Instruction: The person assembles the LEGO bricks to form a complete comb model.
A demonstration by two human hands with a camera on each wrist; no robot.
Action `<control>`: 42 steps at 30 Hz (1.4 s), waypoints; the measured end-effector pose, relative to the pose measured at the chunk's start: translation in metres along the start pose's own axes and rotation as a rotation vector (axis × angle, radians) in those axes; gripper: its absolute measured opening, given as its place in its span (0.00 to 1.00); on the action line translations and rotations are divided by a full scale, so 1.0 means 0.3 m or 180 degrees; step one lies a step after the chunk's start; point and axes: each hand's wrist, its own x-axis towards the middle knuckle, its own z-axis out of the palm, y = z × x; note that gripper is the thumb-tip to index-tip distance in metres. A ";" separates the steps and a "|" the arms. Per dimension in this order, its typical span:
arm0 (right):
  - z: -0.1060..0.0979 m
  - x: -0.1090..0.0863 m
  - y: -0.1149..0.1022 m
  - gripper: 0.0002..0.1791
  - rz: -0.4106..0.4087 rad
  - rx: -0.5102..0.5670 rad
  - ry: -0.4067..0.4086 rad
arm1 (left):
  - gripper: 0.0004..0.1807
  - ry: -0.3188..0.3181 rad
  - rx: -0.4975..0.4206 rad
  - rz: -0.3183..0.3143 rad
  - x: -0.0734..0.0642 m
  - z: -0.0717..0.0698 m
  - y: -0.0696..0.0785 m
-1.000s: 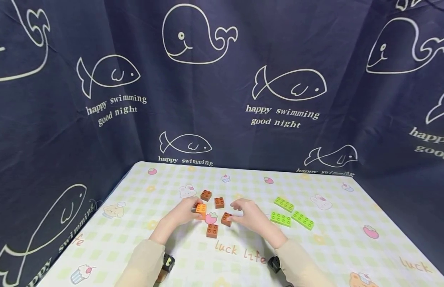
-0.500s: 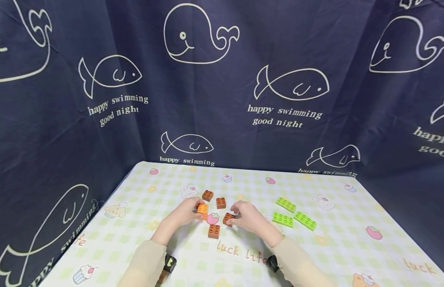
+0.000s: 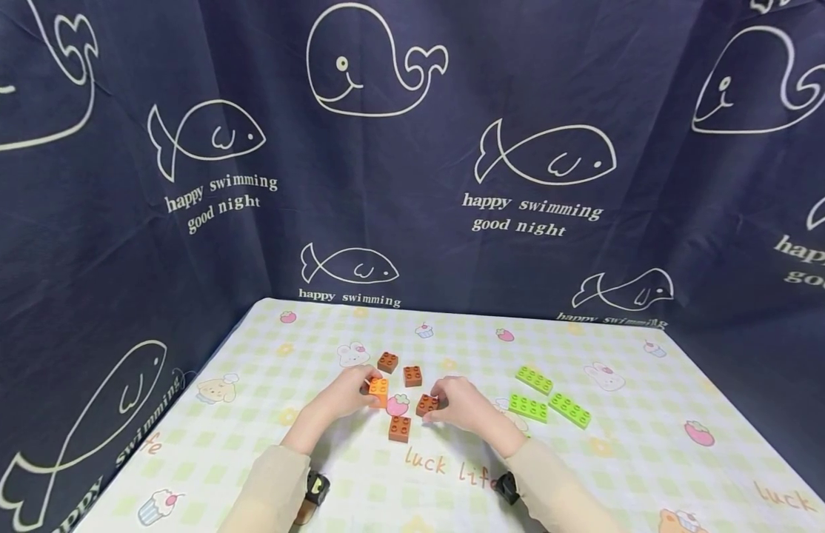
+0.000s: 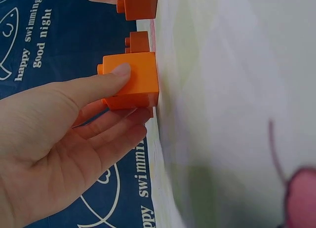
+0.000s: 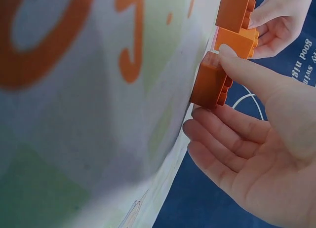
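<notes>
On the worktop [image 3: 359, 481], lower centre, the left hand [image 3: 342, 394] pinches an orange brick [image 3: 378, 394], the right hand [image 3: 461, 403] a brown brick [image 5: 207, 86]; any lift is unclear. Only the head view shows green bricks [image 3: 528, 407], lower right.

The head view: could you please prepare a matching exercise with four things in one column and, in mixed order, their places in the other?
Things
1. Orange studded plastic block
2. Bright green oblong studded plastic blocks
3. Dark blue cloth with white whales and fish
4. Pale checked tablecloth

Places
A. Lying to the right of the right hand
B. Spread out beneath the blocks
C. Held in the fingers of the left hand
D. Hanging in the background

Right pairs: 1-C, 2-A, 3-D, 4-B
</notes>
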 end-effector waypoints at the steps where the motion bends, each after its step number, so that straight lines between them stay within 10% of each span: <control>1: -0.001 -0.002 0.000 0.23 0.0016 0.0016 -0.0010 | 0.19 0.0007 -0.0019 -0.0002 0.001 0.001 0.001; 29: -0.045 -0.053 0.036 0.17 -0.0286 0.0012 0.0388 | 0.19 0.0018 -0.0097 0.0093 -0.007 -0.007 0.057; 42: -0.068 -0.091 0.074 0.17 0.0078 0.0094 0.0499 | 0.22 -0.0068 -0.0156 0.0292 0.004 0.007 0.117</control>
